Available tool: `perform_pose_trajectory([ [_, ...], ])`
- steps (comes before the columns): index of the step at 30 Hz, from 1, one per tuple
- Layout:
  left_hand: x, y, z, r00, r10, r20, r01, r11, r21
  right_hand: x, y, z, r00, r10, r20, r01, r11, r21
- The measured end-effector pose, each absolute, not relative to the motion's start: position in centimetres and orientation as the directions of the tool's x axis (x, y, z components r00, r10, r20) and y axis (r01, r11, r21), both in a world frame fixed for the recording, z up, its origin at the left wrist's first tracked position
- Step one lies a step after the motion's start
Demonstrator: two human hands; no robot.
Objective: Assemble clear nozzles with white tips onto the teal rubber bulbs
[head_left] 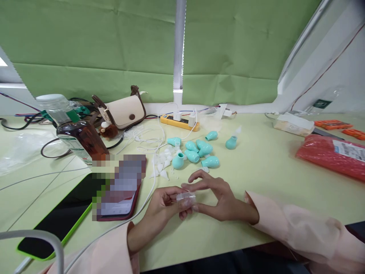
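While your two hands meet low over the pale green table [270, 160], they share one small clear plastic piece [186, 198]. Your left hand [164, 209] curls around it from the left, fingers closed on its end. Your right hand [216, 199] pinches the other end between thumb and forefinger, with the remaining fingers spread loosely above. The piece sits just above the table's near edge, between both palms. Beyond your hands, near the middle of the table, lies a cluster of teal bulbs [196, 152], and one more bulb [231, 142] stands slightly apart to the right. Small white cones [162, 165] are scattered just left of the cluster. To your left lie a phone [119, 190] in a dark red case and a second phone [57, 220] in a bright green case, touching at their edges. Behind them stands a brown bottle [76, 133], and farther back a cream handbag [122, 110]. A yellow power strip [179, 121] rests near the back wall, and a red packet [330, 156] lies at far right.
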State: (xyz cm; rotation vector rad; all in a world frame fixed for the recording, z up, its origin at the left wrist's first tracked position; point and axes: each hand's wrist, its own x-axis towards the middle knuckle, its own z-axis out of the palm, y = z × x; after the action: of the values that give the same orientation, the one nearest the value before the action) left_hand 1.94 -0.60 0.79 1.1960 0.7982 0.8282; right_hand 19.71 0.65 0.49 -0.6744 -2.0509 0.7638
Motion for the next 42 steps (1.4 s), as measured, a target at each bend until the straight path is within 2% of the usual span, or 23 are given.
perform_pose_trajectory([
  [3, 1.7, -0.3, 0.5, 0.384, 0.917, -0.11, -0.128, 0.171, 0.977, 21.3, 2.0, 1.9, -0.529, 0.648, 0.548, 0.316, 0.75, -0.581],
  [6, 1.7, 0.1, 0.2, 0.299, 0.944, -0.14, -0.139, 0.188, 0.972, 23.2, 4.1, 2.5, -0.522, 0.61, 0.596, 0.518, 0.782, -0.347],
  [8, 1.7, 0.3, 0.1, 0.244, 0.957, -0.158, -0.145, 0.197, 0.97, 24.3, 5.5, 2.4, -0.601, 0.611, 0.516, 0.616, 0.765, -0.188],
  [11, 1.9, 0.4, 0.2, 0.209, 0.963, -0.172, -0.168, 0.209, 0.963, 25.6, 6.9, 2.0, -0.673, 0.676, 0.3, 0.694, 0.717, -0.061],
  [14, 2.0, 0.4, 0.2, 0.215, 0.958, -0.192, -0.177, 0.232, 0.957, 26.1, 7.4, 1.7, -0.662, 0.717, 0.218, 0.732, 0.681, -0.017],
  [18, 2.0, 0.5, 0.3, 0.183, 0.963, -0.196, -0.147, 0.224, 0.964, 26.1, 7.5, 1.4, -0.667, 0.702, 0.249, 0.728, 0.685, 0.018],
  [21, 2.0, 0.4, 0.4, 0.167, 0.968, -0.187, -0.089, 0.204, 0.975, 25.6, 7.4, 1.1, -0.68, 0.651, 0.338, 0.699, 0.715, 0.029],
  [24, 2.1, 0.0, 0.4, 0.229, 0.955, -0.186, -0.033, 0.199, 0.979, 24.3, 7.2, 0.6, -0.677, 0.538, 0.502, 0.634, 0.773, 0.027],
  [26, 2.1, -0.4, 0.4, 0.277, 0.944, -0.181, -0.016, 0.192, 0.981, 22.8, 6.8, 0.3, -0.706, 0.452, 0.545, 0.571, 0.819, 0.059],
  [30, 1.9, -1.2, 0.2, 0.399, 0.913, -0.088, 0.011, 0.091, 0.996, 18.9, 6.1, 0.4, -0.841, 0.319, 0.438, 0.457, 0.851, 0.257],
  [33, 1.7, -1.4, 0.2, 0.482, 0.873, -0.076, -0.005, 0.09, 0.996, 16.1, 6.2, 0.7, -0.913, 0.293, 0.283, 0.39, 0.829, 0.401],
  [37, 1.7, -1.0, 0.4, 0.532, 0.843, -0.079, -0.153, 0.187, 0.97, 13.9, 7.1, 0.4, -0.923, 0.345, 0.167, 0.384, 0.815, 0.434],
  [42, 2.0, -0.4, -0.1, 0.479, 0.875, -0.068, -0.256, 0.213, 0.943, 14.0, 7.5, 0.2, -0.925, 0.35, 0.15, 0.38, 0.82, 0.429],
])
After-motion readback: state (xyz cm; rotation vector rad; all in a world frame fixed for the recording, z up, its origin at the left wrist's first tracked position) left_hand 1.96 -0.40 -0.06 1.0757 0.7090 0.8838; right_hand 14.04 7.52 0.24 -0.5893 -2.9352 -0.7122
